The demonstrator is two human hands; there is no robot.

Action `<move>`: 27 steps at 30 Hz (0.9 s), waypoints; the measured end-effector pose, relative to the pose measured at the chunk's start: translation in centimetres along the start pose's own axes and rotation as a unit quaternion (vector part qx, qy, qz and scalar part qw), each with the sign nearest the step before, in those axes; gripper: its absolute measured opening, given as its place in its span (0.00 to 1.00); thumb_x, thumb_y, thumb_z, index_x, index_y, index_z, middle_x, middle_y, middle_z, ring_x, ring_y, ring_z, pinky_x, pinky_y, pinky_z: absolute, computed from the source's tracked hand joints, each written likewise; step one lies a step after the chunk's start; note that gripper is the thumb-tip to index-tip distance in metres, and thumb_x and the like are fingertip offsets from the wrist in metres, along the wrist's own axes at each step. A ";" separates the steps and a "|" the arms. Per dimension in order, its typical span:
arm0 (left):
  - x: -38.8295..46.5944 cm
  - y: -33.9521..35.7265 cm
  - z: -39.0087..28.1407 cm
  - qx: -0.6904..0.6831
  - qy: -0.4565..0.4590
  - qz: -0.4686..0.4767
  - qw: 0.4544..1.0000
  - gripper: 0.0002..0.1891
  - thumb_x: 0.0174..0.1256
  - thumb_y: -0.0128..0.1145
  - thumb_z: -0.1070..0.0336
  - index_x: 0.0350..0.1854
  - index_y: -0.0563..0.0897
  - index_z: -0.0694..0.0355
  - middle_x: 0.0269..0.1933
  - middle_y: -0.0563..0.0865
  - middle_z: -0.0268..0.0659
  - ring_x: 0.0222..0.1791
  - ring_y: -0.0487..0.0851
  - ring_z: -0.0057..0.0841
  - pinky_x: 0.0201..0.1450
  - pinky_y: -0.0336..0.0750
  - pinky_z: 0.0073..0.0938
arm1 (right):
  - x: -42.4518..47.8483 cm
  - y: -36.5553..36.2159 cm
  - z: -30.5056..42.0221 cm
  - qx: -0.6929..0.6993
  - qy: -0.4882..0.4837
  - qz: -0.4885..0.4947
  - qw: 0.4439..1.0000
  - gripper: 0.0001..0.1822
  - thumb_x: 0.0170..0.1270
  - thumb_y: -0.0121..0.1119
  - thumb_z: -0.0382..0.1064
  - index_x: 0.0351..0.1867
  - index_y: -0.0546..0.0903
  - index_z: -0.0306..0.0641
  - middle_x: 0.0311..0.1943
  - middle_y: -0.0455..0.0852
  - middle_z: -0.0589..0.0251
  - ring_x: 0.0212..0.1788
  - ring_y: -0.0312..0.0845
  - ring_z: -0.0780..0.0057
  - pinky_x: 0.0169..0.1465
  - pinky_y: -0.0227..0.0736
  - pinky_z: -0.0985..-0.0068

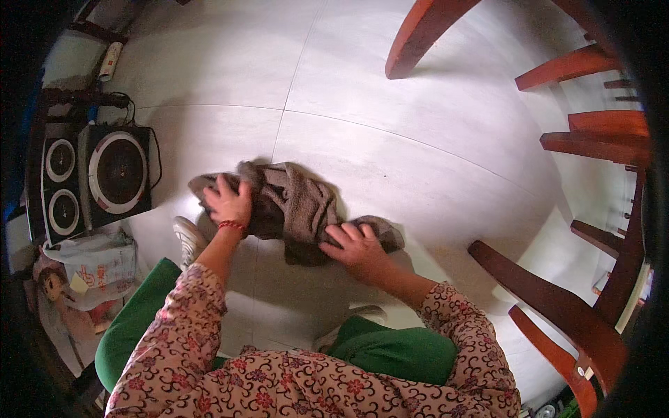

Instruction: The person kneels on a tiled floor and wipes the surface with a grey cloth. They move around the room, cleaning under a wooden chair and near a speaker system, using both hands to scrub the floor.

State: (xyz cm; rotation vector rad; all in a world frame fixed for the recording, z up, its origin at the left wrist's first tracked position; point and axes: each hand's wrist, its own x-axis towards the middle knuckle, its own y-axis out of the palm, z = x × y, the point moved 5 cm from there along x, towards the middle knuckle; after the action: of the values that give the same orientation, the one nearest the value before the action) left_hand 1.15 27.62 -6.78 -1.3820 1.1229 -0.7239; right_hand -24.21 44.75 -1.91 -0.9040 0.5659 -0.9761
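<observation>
A crumpled brown cloth (308, 201) with a towel-like texture lies bunched on the pale tiled floor (334, 136) in front of me. My left hand (230, 201), with a red beaded bracelet at its wrist, grips the cloth's left end, fingers spread over it and slightly blurred. Near the right end, my right hand (358, 248) has its fingers curled onto the fabric. Folds rise in the cloth between both hands. Its underside is hidden, and so are parts of my fingertips.
Black speakers (117, 172) with a cable stand at the left, beside a printed plastic bag (104, 266). Wooden furniture legs reach in from the right, one (543, 292) near my right arm and another (426, 36) at the top. My shoe (188, 237) is left of the cloth.
</observation>
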 end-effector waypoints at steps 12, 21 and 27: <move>-12.7 10.2 -27.6 -0.317 0.494 0.238 0.774 0.25 0.49 0.58 0.64 0.54 0.74 0.58 0.63 0.66 0.47 0.65 0.62 0.40 0.62 0.53 0.53 | -10.2 -1.4 -5.6 0.018 0.360 -0.026 0.933 0.28 0.37 0.66 0.34 0.46 0.75 0.38 0.51 0.69 0.45 0.52 0.65 0.46 0.54 0.59 0.51; -17.4 0.1 -26.0 -0.333 0.691 0.185 0.614 0.20 0.39 0.53 0.75 0.42 0.80 0.59 0.53 0.77 0.48 0.50 0.75 0.45 0.52 0.66 0.44 | -15.3 -0.5 -5.4 0.271 0.420 -0.203 0.842 0.17 0.45 0.59 0.31 0.41 0.79 0.41 0.50 0.73 0.51 0.52 0.67 0.48 0.52 0.65 0.54; -1.6 1.9 -28.0 -0.049 0.387 0.047 0.920 0.31 0.55 0.57 0.50 0.62 0.66 0.54 0.67 0.58 0.50 0.67 0.53 0.49 0.61 0.51 0.59 | -10.0 -6.7 -7.7 0.167 0.350 -0.289 0.875 0.22 0.50 0.59 0.31 0.50 0.73 0.39 0.55 0.69 0.51 0.57 0.63 0.50 0.59 0.60 0.58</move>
State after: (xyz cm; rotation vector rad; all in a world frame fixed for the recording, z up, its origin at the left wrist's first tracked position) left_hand -25.37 18.68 -3.99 -1.1210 1.8454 -1.2098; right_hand -37.79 48.86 -0.03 -0.3748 0.7112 -1.9186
